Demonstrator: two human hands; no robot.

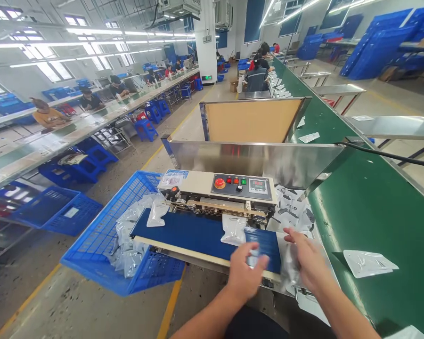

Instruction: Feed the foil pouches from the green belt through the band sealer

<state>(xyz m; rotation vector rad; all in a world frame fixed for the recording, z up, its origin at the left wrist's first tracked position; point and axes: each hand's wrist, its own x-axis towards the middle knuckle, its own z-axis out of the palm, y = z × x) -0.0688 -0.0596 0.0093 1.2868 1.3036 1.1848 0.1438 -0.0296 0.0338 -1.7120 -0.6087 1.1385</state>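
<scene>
At the right end of the blue belt (pixel 194 233), the left hand (pixel 245 273) has thumb and fingers spread, not pinching anything. Right hand (pixel 309 261) is right by a blurry clear bag (pixel 289 268), honestly can't tell if it's gripping it. One white pouch (pixel 233 233) sits on the belt against the machine (pixel 199 182), a second pouch (pixel 157 215) further left

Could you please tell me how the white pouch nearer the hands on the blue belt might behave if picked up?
The white pouch would probably flex, given its uneven, pinched outline. Its glossy shine suggests it may be slippery.
</scene>
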